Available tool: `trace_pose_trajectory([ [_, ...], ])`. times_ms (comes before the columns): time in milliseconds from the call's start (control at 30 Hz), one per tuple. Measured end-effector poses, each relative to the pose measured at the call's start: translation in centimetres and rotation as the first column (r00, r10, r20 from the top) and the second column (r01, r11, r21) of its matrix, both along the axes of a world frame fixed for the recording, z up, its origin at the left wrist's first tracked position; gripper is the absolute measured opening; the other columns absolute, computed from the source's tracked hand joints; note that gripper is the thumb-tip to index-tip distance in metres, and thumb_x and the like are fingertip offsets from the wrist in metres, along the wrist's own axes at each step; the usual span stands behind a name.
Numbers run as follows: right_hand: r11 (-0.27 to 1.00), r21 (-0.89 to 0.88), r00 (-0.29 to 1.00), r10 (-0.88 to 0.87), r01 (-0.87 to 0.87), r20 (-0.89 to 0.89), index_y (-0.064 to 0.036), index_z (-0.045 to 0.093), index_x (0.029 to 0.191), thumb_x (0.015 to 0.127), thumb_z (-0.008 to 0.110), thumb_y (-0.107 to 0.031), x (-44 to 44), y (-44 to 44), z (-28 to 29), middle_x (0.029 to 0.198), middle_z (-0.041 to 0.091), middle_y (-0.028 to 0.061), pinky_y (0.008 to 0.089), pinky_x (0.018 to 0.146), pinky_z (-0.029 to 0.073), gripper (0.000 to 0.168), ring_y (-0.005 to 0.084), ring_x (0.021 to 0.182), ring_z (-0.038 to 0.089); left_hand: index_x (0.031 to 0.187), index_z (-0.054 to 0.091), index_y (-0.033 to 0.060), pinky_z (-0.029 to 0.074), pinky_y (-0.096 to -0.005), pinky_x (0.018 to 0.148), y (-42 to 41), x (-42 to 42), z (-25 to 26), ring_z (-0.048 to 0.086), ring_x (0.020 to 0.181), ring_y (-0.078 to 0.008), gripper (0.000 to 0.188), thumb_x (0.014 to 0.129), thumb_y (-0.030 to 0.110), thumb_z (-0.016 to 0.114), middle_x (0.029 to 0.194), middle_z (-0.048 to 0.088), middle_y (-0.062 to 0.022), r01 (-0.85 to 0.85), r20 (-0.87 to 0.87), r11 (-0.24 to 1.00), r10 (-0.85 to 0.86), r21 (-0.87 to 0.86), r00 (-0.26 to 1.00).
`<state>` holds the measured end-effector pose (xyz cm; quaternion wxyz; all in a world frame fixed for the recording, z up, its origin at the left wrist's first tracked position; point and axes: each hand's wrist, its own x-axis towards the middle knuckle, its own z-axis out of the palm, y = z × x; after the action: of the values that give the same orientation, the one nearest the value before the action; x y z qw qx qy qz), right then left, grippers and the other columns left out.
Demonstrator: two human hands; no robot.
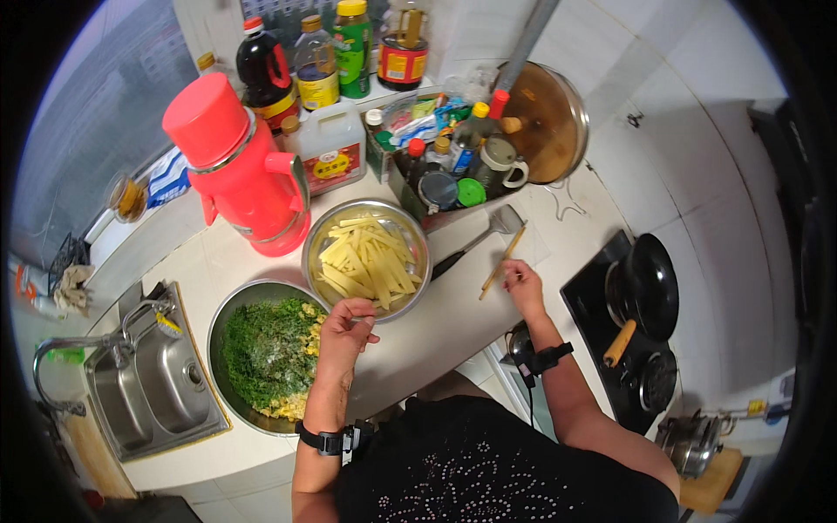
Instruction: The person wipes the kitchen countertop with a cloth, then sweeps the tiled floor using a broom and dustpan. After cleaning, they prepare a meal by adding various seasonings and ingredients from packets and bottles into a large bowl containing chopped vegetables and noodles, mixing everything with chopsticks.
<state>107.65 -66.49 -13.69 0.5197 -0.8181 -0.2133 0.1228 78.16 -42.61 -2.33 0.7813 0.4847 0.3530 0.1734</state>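
My left hand (352, 327) is at the near rim of a metal bowl of pale yellow cut strips (369, 261), its fingers curled and apart, with nothing seen in them. Left of it stands a larger metal bowl (219, 386) of chopped greens, yellow crumbly pieces and a whitish powder on top. At the right, my right hand (521, 280) has its fingertips beside or on a pair of wooden chopsticks (512, 245); whether it grips them cannot be told. A metal spatula with a dark handle (477, 240) lies between the bowl and the chopsticks.
A red thermos (252, 176) stands behind the bowls. Bottles and a box of seasonings (409, 193) line the back. A double sink (157, 392) is at left. At right, a black wok (650, 284) sits on the cooktop (592, 278). A large lidded pan (546, 124) leans at the back.
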Motion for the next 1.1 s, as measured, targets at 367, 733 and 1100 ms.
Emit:
trace_pose_trajectory([
  [367, 0.662, -0.748, 0.282, 0.727, -0.047, 0.626, -0.012, 0.062, 0.094, 0.074, 0.057, -0.012, 3.1, 2.8, -2.5, 0.103, 0.054, 0.0107, 0.0367, 0.067, 0.053, 0.021, 0.0254, 0.085, 0.06, 0.099, 0.062, 0.0054, 0.048, -0.0219, 0.061, -1.4, -2.4, -1.2, 0.057, 0.071, -0.0069, 0.012, 0.089, 0.011, 0.062, 0.088, 0.064, -0.0001, 0.197, -0.029, 0.98, -0.197, -0.021, 0.98],
  [733, 0.833, -0.033, 0.781, 0.531, -0.552, 0.328, -0.005, 0.051, 0.086, 0.081, 0.06, 0.007, -8.4, 7.4, 16.9, 0.084, 0.053, 0.0064, 0.0261, 0.057, 0.05, 0.016, 0.0161, 0.064, 0.06, 0.097, 0.062, 0.0057, 0.048, -0.0223, 0.06, 1.5, -15.1, -1.8, 0.057, 0.065, -0.0089, 0.01, 0.092, 0.014, 0.059, 0.086, 0.065, -0.0045, -0.444, -0.012, 0.878, 0.454, 0.18, 0.891],
  [1100, 0.456, -0.069, 0.444, 0.885, -0.887, 0.14, -0.002, 0.052, 0.079, 0.088, 0.058, -0.004, -22.3, 17.0, 13.3, 0.067, 0.052, 0.0076, 0.0315, 0.055, 0.045, 0.01, 0.0171, 0.06, 0.056, 0.108, 0.056, 0.0005, 0.047, -0.0361, 0.074, 1.0, -24.2, -7.6, 0.058, 0.079, -0.0272, 0.027, 0.086, 0.014, 0.062, 0.089, 0.061, -0.0138, -0.333, -0.165, 0.279, 0.929, 0.901, 0.333],
])
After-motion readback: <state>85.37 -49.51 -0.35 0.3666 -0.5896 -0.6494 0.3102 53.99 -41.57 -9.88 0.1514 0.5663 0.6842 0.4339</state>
